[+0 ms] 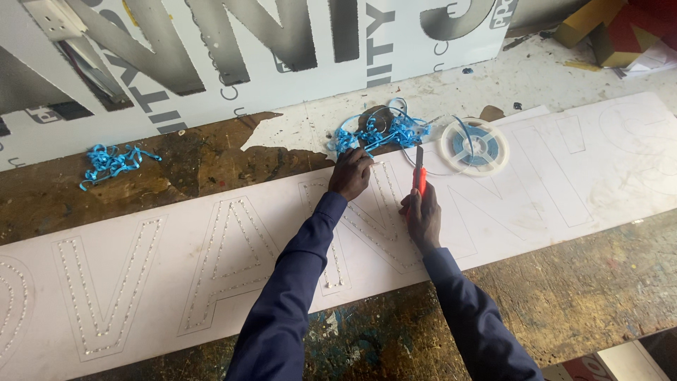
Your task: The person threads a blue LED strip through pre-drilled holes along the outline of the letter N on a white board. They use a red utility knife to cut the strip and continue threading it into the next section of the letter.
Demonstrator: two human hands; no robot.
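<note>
Head view: two hands, left hand (350, 174), right hand (422, 215), one red cutter (419, 173), one reel (474, 146).

Worn wooden worktop (578, 296), dark brown, scuffed, with flecks of blue, yellow and white paint along the bottom edge of the frame. Upper middle of the surface is coated in cracked white paint (451, 92), peeling to bare wood at centre left. Large glossy white sign panel (233, 63) with grey lettering leans across the top left. Cardboard boxes (613, 28), yellow and red, in the top right corner. Even, soft light, no hard shadows.
</note>
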